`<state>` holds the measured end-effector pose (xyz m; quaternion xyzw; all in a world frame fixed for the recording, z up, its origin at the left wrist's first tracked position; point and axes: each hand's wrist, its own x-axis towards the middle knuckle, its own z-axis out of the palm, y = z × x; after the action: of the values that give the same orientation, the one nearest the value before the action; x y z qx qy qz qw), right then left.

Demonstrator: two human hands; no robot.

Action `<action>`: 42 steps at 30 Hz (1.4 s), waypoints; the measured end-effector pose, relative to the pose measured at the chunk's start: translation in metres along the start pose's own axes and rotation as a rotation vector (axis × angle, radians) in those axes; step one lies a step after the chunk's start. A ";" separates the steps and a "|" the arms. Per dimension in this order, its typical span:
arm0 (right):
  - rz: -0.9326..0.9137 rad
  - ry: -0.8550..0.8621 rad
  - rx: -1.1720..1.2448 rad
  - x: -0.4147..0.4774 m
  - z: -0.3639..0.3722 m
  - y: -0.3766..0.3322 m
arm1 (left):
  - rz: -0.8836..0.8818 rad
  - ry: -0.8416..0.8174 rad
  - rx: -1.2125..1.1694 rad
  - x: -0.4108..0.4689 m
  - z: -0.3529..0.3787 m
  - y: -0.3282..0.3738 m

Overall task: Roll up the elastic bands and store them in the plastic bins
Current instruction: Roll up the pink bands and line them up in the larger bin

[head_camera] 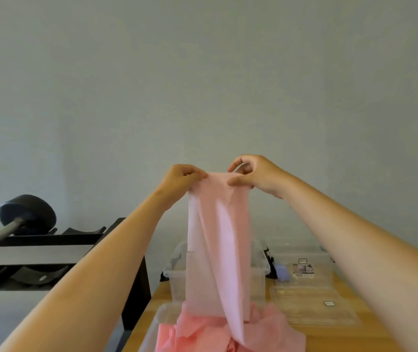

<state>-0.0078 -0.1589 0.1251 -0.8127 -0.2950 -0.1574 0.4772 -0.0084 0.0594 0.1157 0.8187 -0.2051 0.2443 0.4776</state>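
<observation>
Seen from the head camera, a person holds a pink elastic band (215, 237) up at arm's length before a pale wall (202, 72). The left hand (181, 177) pinches one top corner of the band between thumb and curled fingers, while the right hand (256, 175) pinches the other corner just beside it, so the two hands are close together at the band's upper edge. The band hangs straight down in a long, loosely creased sheet, and its lower end reaches a heap of pink bands (273, 323) at the bottom of the view. That heap sits in and over a near clear bin (157, 323) at the front edge of the wooden surface (342, 336). Behind the hanging band stands a second clear bin (177, 283), partly hidden by it. To the right lie flat clear lids (314, 308), and beyond them is a further clear bin (324, 262) bearing a label. A small bluish item between the far bins is too blurred to identify. At left, away from the surface, a black rack (50, 240) carries a dark dumbbell (27, 214).
</observation>
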 end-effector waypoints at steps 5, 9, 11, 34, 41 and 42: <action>0.032 -0.083 -0.050 -0.006 -0.006 0.006 | 0.024 0.039 0.033 0.001 -0.009 -0.007; 0.006 -0.031 -0.143 -0.004 -0.016 0.003 | 0.013 0.044 -0.008 -0.001 -0.018 -0.001; -0.014 0.009 -0.152 -0.004 -0.021 -0.003 | 0.019 0.037 -0.035 -0.001 -0.023 0.004; -0.076 0.200 0.175 -0.024 -0.029 -0.050 | 0.022 0.016 -0.209 -0.017 -0.045 0.047; -0.020 0.133 0.177 -0.028 -0.022 -0.029 | 0.014 -0.013 -0.099 -0.024 -0.054 0.025; -0.003 0.126 0.184 -0.028 -0.020 -0.022 | 0.000 -0.020 -0.106 -0.025 -0.052 0.019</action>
<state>-0.0430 -0.1776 0.1355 -0.7537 -0.2787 -0.1811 0.5670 -0.0497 0.0995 0.1362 0.7946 -0.2227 0.2246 0.5182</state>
